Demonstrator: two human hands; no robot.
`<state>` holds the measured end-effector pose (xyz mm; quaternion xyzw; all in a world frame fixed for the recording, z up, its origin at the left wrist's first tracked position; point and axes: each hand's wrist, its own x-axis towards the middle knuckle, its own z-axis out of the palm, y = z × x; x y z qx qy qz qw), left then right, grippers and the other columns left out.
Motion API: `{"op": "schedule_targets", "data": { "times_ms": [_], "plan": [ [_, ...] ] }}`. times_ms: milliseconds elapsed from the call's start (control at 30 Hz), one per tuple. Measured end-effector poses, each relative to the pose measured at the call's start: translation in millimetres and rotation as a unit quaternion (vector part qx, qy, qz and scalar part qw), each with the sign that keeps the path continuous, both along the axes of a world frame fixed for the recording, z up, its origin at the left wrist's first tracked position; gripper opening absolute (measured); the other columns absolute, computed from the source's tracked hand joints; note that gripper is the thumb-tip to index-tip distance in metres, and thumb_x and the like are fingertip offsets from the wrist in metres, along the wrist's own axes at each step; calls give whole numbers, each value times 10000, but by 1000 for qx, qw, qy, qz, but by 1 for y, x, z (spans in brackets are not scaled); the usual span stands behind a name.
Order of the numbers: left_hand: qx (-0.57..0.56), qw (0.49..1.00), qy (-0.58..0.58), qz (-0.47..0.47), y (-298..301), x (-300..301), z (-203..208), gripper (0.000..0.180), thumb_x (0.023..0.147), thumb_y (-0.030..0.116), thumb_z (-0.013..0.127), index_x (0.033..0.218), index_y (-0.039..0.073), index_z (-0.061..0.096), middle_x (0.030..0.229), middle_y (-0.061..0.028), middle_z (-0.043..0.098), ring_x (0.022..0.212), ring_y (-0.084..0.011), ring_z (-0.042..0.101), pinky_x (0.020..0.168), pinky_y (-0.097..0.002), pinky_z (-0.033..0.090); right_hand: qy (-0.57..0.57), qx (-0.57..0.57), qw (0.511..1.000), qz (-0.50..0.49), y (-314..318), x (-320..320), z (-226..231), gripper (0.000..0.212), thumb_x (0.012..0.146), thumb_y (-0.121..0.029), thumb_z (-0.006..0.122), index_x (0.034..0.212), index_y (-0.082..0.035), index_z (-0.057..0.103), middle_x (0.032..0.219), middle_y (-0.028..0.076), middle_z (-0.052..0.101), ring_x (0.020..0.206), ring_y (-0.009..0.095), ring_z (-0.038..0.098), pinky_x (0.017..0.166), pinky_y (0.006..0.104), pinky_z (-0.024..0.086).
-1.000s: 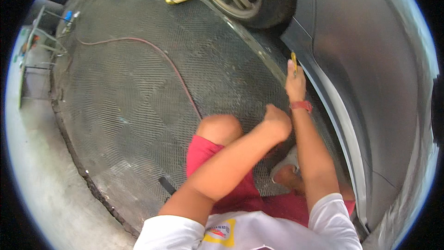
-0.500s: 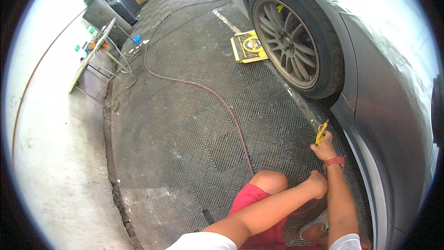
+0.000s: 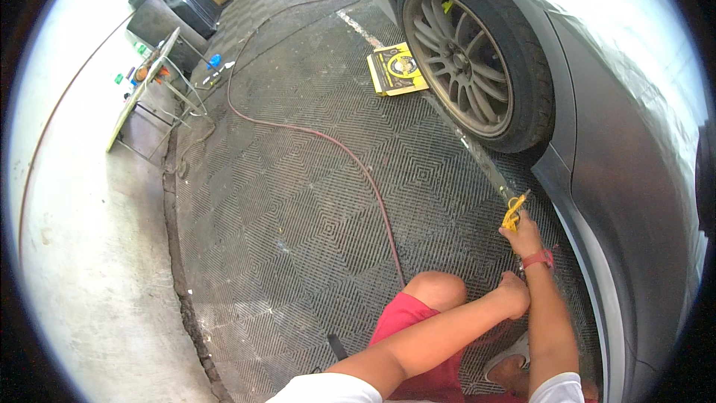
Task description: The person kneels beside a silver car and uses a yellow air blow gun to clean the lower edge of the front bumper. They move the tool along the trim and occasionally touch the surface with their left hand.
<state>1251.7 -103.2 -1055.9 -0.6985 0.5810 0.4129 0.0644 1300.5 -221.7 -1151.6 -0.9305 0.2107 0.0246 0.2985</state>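
My right hand [image 3: 526,235] is closed on a small yellow-handled tool [image 3: 513,213] held low beside the grey car's sill [image 3: 589,254], just behind the front wheel [image 3: 470,52]. A red band sits on that wrist. My left hand [image 3: 514,291] is curled into a loose fist with nothing visible in it, just below the right wrist and over my raised knee [image 3: 440,291]. I am crouched on the patterned floor mat [image 3: 298,201] in red shorts.
A red hose [image 3: 328,138] snakes across the mat toward my knee. A yellow flat box [image 3: 397,69] lies next to the tyre. A folding metal table [image 3: 149,82] with small bottles and dark bins stands at the back left on bare concrete.
The view has swung up and left, bringing the wheel, yellow box and folding table further into sight. My right hand with the tool stays low at the car's sill; the left hand stays near it.
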Motion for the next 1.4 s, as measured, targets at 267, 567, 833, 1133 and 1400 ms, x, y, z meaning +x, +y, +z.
{"op": "schedule_targets", "data": {
  "times_ms": [267,567,833,1133,1400],
  "plan": [
    [-12,999,-3,38,10,8,-4,430,890,325,733,1261,108,747,1308,-139,717,1222,-343,669,1015,-592,470,10,-48,998,30,14,21,10,597,796,-276,848,1264,5,606,1103,273,713,1041,447,690,901,524,548],
    [-23,999,-4,34,7,3,10,301,884,202,637,1122,99,789,1176,-104,771,1093,-279,727,956,-466,474,8,-118,992,-37,-12,-13,-21,527,811,-289,803,1204,11,621,958,252,743,909,436,724,807,532,576],
    [-21,999,16,29,4,5,24,348,878,183,624,1165,52,770,1188,-140,761,1119,-305,719,988,-459,472,44,-105,986,-118,-38,-82,-59,555,794,-292,842,1197,15,614,1028,273,731,969,457,705,850,548,557],
    [-24,998,20,61,8,9,18,356,882,196,612,1168,52,768,1207,-153,753,1146,-304,712,1013,-453,467,153,-143,950,-232,-49,-127,-58,617,831,-369,821,1196,54,561,1047,312,720,1005,475,705,888,542,566],
    [-28,998,26,54,14,12,27,336,869,184,619,1139,63,776,1193,-145,757,1127,-295,717,1005,-454,471,119,-146,966,-177,-43,-87,-52,596,838,-358,827,1197,30,552,1038,299,724,1001,466,707,872,541,569]
  ]
}}
